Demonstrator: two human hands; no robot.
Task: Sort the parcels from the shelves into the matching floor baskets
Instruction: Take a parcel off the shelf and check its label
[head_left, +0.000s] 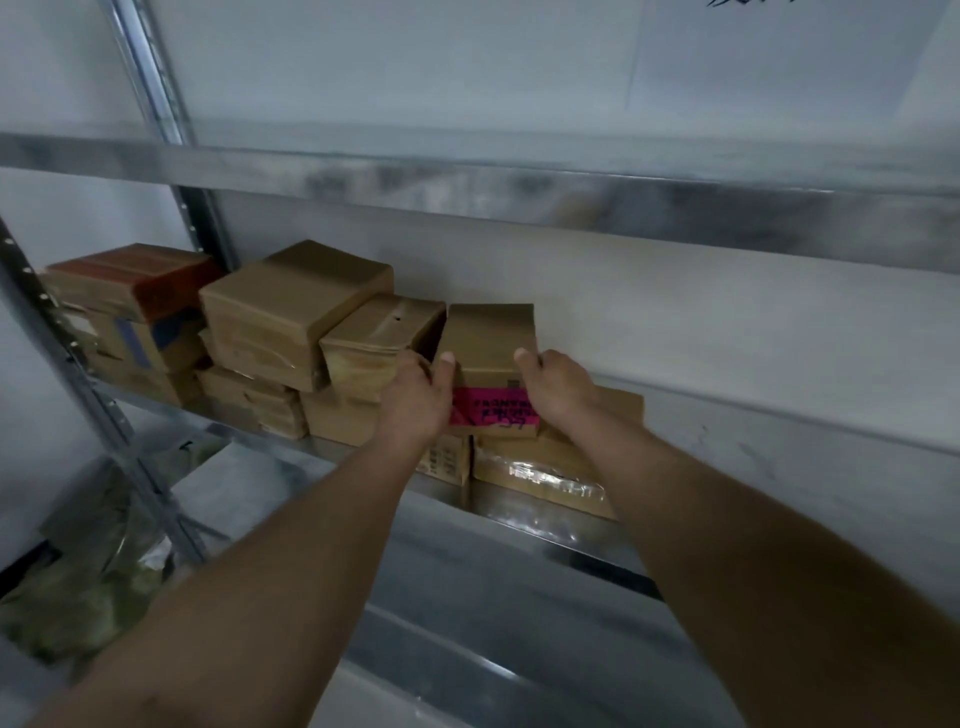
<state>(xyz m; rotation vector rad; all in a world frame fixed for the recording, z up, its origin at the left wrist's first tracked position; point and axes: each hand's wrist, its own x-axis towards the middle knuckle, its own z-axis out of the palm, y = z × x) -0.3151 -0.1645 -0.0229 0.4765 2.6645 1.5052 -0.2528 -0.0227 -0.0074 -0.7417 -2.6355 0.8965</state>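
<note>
Left grip (415, 400) and right grip (558, 392) clasp opposite sides of a small brown cardboard parcel (491, 338); I judge it stiff and light.

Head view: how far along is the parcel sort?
Done: cannot tell; no basket is in view. In hand: the left hand and right hand grip the parcel with the pink label at the top of the stack on the shelf. Remaining: several more brown parcels sit there, including the red-topped box at the far left.
</note>
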